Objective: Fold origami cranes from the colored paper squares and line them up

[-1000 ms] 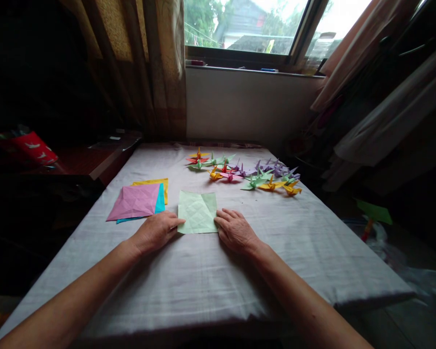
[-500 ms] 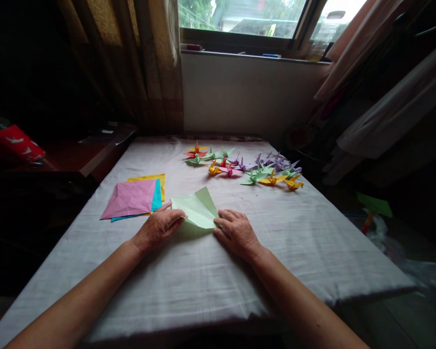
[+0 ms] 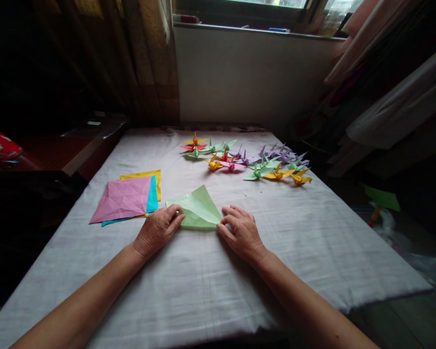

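A light green paper sheet [image 3: 198, 210] lies partly folded on the white-covered table [image 3: 210, 286], its near edge down and a flap raised. My left hand [image 3: 157, 230] pinches the sheet's left corner, fingers curled onto it. My right hand [image 3: 241, 232] holds the right corner, fingertips pressed on the paper. Both forearms reach in from the bottom edge.
A stack of pink [image 3: 120, 199], blue and yellow sheets lies left of the green one. Several folded paper cranes [image 3: 247, 162] in mixed colours stand at the table's far side. A dark wooden bench [image 3: 72, 150] is at left; curtains and hanging cloth [image 3: 392, 111] at right.
The flat green sheet has been lifted and folded over from its left side into a tented shape. Both hands stayed at its near corners. The camera tilted down.
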Demonstrator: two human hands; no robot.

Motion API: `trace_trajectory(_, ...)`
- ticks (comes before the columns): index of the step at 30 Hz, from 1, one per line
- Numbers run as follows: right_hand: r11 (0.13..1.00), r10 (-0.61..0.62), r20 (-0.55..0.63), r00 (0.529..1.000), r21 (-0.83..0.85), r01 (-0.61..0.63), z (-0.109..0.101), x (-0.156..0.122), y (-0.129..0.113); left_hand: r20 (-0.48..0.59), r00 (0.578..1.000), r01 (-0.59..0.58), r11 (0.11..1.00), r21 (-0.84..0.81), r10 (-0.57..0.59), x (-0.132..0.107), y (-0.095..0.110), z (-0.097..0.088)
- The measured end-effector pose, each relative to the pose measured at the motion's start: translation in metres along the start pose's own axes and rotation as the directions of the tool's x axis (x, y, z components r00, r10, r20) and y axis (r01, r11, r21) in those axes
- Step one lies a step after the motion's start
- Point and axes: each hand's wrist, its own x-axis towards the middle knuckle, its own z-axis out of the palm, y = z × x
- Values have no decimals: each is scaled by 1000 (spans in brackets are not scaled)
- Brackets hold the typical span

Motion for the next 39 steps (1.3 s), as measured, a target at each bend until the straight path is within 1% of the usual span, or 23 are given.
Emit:
trace_trajectory(2,1000,0,6,1000,-9,0,-1,1,-2,-42,999,-2,1000,18,3,0,1,2)
trace_trajectory(3,1000,1,6,1000,-14,-1,-1,1,-3,-78,997,-22,999,49,26,0,3,3)
trace_trajectory(4,1000,4,4,1000,-17,-4,-1,1,-3,-119,991,-52,994,98,64,-1,5,3)
trace_trajectory(6,1000,11,-1,1000,-18,-11,0,2,-5,-179,967,-139,965,222,180,-3,13,2)
trace_trajectory(7,1000,13,-4,1000,-17,-13,0,2,-5,-179,952,-195,943,270,248,-5,18,2)
trace_trajectory(9,1000,10,-8,1000,-16,-10,1,2,-5,-111,919,-334,897,288,378,-8,29,3)
trace_trajectory(10,1000,10,-11,1000,-16,-10,1,2,-5,-74,904,-389,881,267,422,-10,34,3)
trace_trajectory(11,1000,11,-14,1000,-18,-11,1,1,-5,-38,900,-414,877,242,435,-11,38,4)
trace_trajectory(13,1000,11,-21,1000,-17,-12,1,1,-5,16,899,-433,880,196,439,-14,44,7)
trace_trajectory(16,1000,9,-21,1000,-5,-10,0,1,-6,65,903,-429,888,162,425,-18,46,11)
trace_trajectory(21,1000,31,-38,999,4,-31,0,1,-6,97,910,-413,901,131,403,-20,41,12)
trace_trajectory(30,999,33,-38,999,7,-33,0,1,-6,177,916,-378,923,72,361,-19,39,12)
trace_trajectory(39,999,33,-19,999,12,-33,0,0,-3,259,909,-332,943,-27,328,-16,36,8)
